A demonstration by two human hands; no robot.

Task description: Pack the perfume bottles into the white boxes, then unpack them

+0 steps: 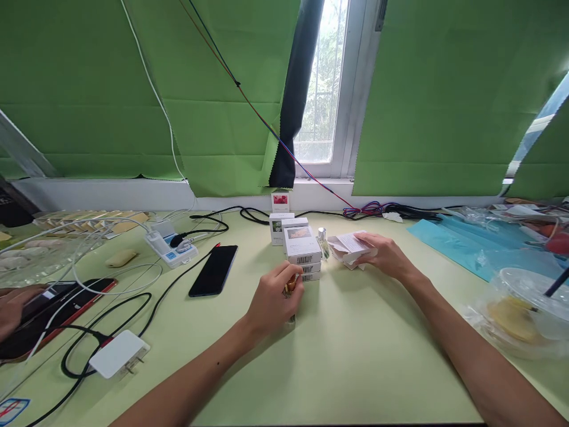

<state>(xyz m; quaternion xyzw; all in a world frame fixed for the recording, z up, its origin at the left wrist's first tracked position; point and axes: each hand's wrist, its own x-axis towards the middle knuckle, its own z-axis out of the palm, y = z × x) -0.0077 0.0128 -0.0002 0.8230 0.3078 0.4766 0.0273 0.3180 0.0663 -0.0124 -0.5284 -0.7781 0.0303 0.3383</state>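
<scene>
My left hand (pixel 273 293) is closed around a small glass bottle with a gold-brown top (pixel 291 283), mostly hidden by the fingers. Just beyond it is a stack of small white boxes (pixel 304 242) with barcodes on their near sides. Against the right side of that stack stands a clear little bottle with a silver cap (pixel 323 244). My right hand (pixel 382 254) grips an opened white carton (pixel 349 246), its flaps loose, at the table surface. More white boxes stand behind the stack, one of them with a red picture (pixel 280 202).
A black phone (pixel 213 270) lies left of centre, near a power strip (pixel 173 248) and a white charger (pixel 119 353) with loops of cable. Another person's hand (pixel 18 305) is at the far left. On the right are blue plastic sheeting (pixel 457 243) and a lidded plastic cup (pixel 524 308).
</scene>
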